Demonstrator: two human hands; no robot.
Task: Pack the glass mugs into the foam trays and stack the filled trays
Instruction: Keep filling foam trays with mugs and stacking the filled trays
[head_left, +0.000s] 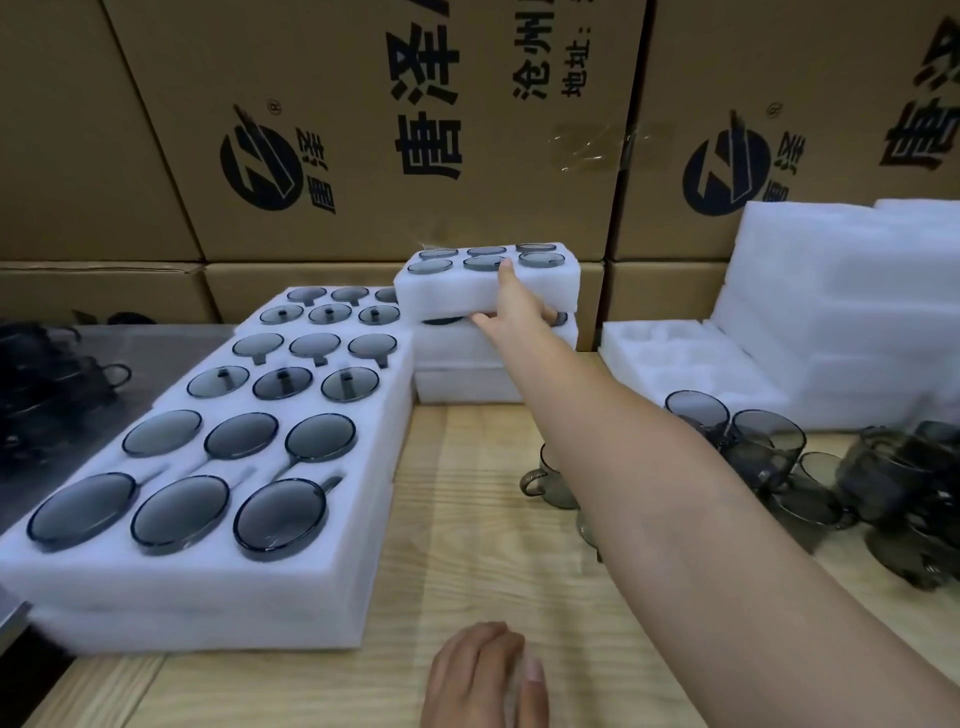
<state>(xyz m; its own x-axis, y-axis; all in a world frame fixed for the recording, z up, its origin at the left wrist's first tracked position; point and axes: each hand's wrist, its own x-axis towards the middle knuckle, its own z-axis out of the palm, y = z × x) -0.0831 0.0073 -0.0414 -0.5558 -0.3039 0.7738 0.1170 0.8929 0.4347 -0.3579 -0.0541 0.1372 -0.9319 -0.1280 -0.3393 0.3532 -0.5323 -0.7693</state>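
my right hand (511, 306) is stretched far out and grips the near side of a filled foam tray (452, 291), thumb on top, fingers curled underneath; the tray holds six grey glass mugs (485, 261) set upside down in its pockets; it sits over a short stack of trays (467, 358) at the back of the wooden table (467, 519), with a dark gap showing under its near edge; my left hand (483, 675) is low at the near edge of the table, palm down, fingers loose, holding nothing; whether it touches the wood i cannot tell; to the left stand more filled trays (208, 587) in a row, stacked; to the right lie loose mugs (769, 447) in a cluster, and behind them empty foam trays (831, 312) piled up; printed cardboard boxes (363, 156) wall the back
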